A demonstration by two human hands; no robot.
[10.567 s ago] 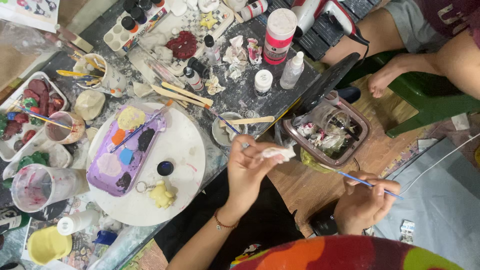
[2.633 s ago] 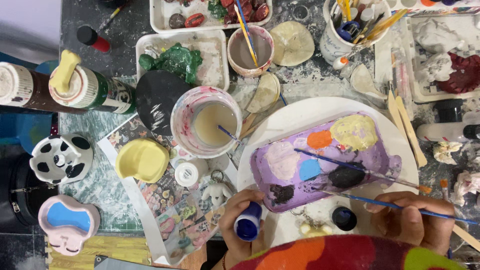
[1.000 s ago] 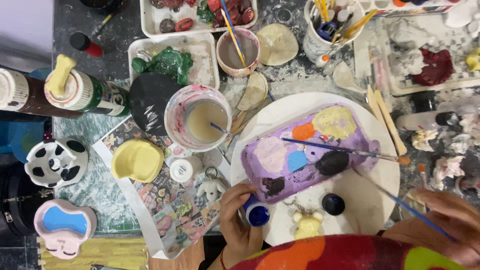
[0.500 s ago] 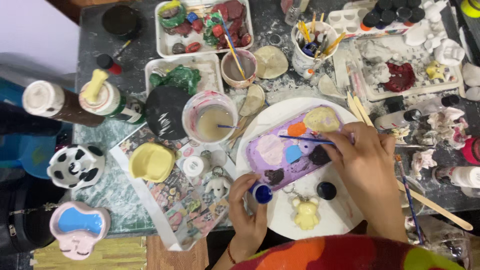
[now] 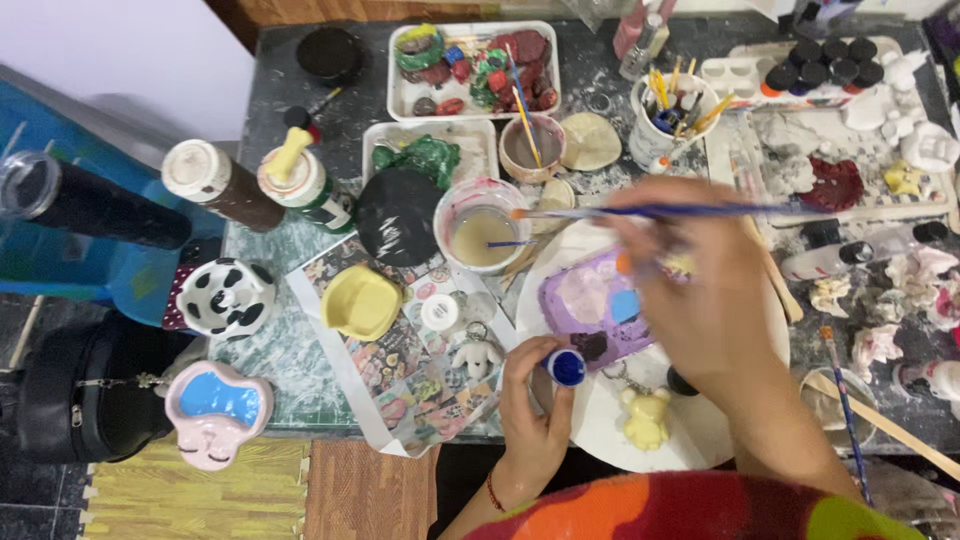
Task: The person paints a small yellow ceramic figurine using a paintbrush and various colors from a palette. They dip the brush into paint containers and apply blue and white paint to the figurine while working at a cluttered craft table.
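My left hand (image 5: 533, 410) holds a small open pot of blue paint (image 5: 567, 367) at the near edge of a round white plate (image 5: 610, 425). My right hand (image 5: 690, 290) grips a thin blue-handled paintbrush (image 5: 640, 212) lying level, its orange tip (image 5: 517, 213) just above the rim of a cup of cloudy water (image 5: 481, 235). The hand covers the right part of a purple palette (image 5: 590, 310) with blue and dark paint patches. A small yellow bear figure (image 5: 645, 420) on a keyring lies on the plate near me.
Trays of painted plaster pieces (image 5: 470, 68), a cup of brushes (image 5: 668, 120), paint pots (image 5: 830, 60) and white figures (image 5: 900, 270) crowd the far and right side. Bottles (image 5: 225, 185), a panda figure (image 5: 225, 297), a yellow dish (image 5: 360, 302) and a blue-and-pink dish (image 5: 218, 400) stand left.
My right hand has lifted from the palette and swung the brush tip left toward the water cup. My left hand still holds the blue paint pot. The view tilted further up the table.
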